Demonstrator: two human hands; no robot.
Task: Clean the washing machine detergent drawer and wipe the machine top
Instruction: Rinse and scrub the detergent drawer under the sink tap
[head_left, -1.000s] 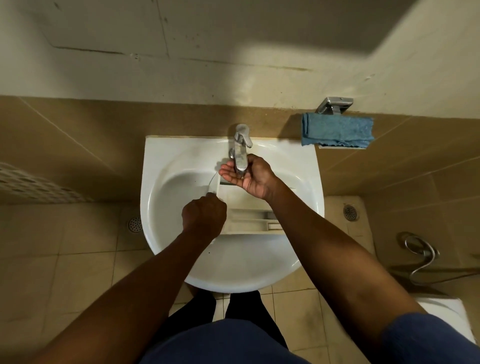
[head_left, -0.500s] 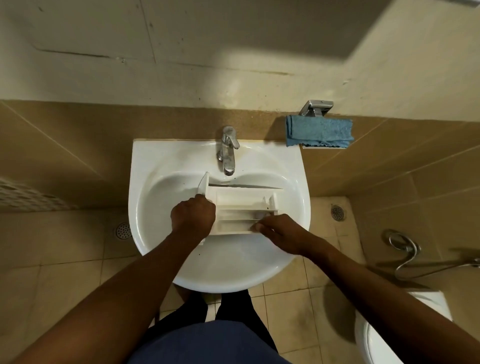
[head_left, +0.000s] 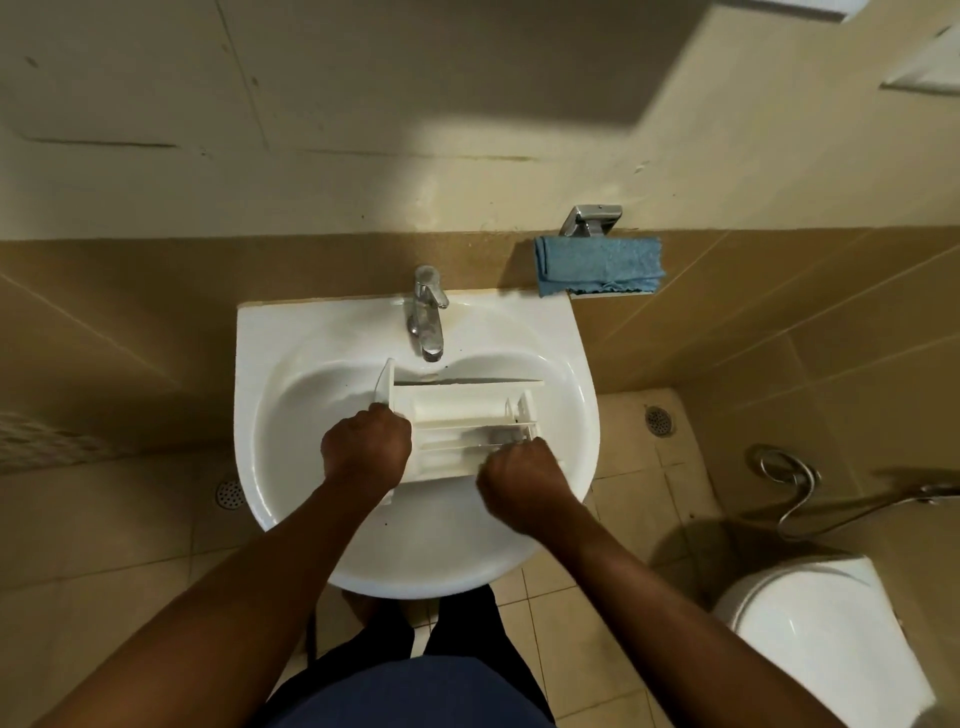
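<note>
The white plastic detergent drawer (head_left: 462, 410) lies across the basin of the white sink (head_left: 249, 415), just below the chrome tap (head_left: 428, 322). Its front panel stands up at the left end. My left hand (head_left: 366, 449) grips that left end, knuckles up. My right hand (head_left: 519, 486) is at the drawer's near right corner, with its fingers curled over the edge into a compartment; the fingertips are blurred. No water is visibly running from the tap. A folded blue cloth (head_left: 597, 262) hangs on a wall holder to the right of the sink. The washing machine is out of view.
A white toilet (head_left: 810, 634) stands at the lower right, with a metal spray hose (head_left: 795, 483) on the wall above it. Floor drains (head_left: 660, 420) sit in the beige tiles on either side of the sink. My legs are under the basin.
My right hand left the tap and came down to the drawer's near right corner, where its fingers have now curled in. The left hand kept its grip on the left end.
</note>
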